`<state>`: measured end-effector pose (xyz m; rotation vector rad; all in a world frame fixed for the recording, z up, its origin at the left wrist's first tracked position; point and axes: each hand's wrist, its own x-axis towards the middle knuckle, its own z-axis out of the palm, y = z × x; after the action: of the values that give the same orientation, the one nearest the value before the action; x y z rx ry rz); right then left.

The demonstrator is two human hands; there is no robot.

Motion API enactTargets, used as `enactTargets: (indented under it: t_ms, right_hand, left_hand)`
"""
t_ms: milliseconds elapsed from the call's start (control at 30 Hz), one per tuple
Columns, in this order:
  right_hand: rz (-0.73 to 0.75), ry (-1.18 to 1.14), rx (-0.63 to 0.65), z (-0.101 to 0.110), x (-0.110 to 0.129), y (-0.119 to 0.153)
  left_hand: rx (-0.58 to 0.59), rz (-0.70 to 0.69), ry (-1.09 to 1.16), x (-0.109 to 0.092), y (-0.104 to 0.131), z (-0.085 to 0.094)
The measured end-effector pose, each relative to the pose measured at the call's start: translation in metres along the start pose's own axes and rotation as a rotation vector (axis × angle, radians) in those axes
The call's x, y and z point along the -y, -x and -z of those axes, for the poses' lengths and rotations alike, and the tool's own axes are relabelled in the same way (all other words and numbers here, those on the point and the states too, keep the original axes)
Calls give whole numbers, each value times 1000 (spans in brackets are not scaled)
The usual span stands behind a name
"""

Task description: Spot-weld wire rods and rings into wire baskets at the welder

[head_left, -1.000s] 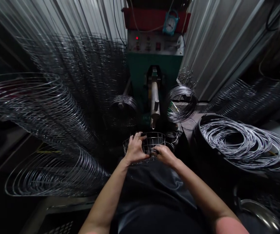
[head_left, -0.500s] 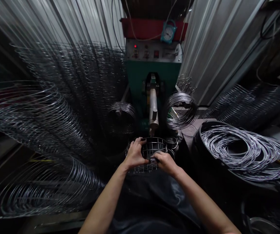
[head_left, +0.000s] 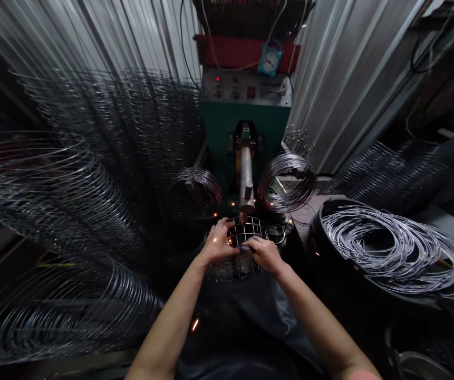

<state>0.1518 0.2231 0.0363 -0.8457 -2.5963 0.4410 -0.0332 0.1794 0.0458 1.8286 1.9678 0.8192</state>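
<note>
A round wire basket (head_left: 253, 228) sits under the tip of the spot welder's electrode arm (head_left: 246, 182), where orange sparks are flying. My left hand (head_left: 218, 244) grips the basket's left side, thumb toward the middle and fingers over the upper rim. On the near side, my right hand (head_left: 264, 252) is closed on the basket's wire, its thumb and forefinger close to my left thumb. The basket's lower part, over a dark apron (head_left: 242, 322), is dim and partly hidden by my hands.
The green welding machine (head_left: 227, 119) carries switches, a red light and a small blue clock (head_left: 270, 59). Wire coils hang at its left (head_left: 197, 182) and right (head_left: 288, 182). Tall stacks of wire rings (head_left: 48, 195) fill the left. A black tub (head_left: 316, 232) of wire rings stands right.
Sparks have appeared around the electrode tip, and one glows over the apron. The basket and both hands have shifted slightly upward, with the near wire now nearer the electrode.
</note>
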Motion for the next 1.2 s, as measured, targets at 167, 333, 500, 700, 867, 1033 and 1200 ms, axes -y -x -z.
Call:
enactTargets:
  t_ms: [167, 333, 500, 700, 867, 1033, 1200]
  right_hand:
    - [-86, 69, -23, -3, 0, -4]
    - [-144, 88, -50, -2, -1, -24]
    - [-217, -275, -315, -5, -2, 6]
    - [-787, -1113, -312, -30, -20, 86]
    - [-1109, -1413, -360, -49, -29, 125]
    - [-1214, -1565, -374, -45, -23, 141]
    - [-1195, -1697, -350, -35, -20, 159]
  left_hand:
    - [-47, 8, -74, -1, -7, -2]
    - [-69, 43, -86, 6, -25, -2]
    - [-74, 66, -74, 8, -27, -4]
    - [-103, 86, -65, 9, -40, -3]
    - [-100, 109, -54, 12, -55, 1]
    - [-72, 131, 2, 9, -57, 0]
    - [-40, 128, 60, 18, -50, 1]
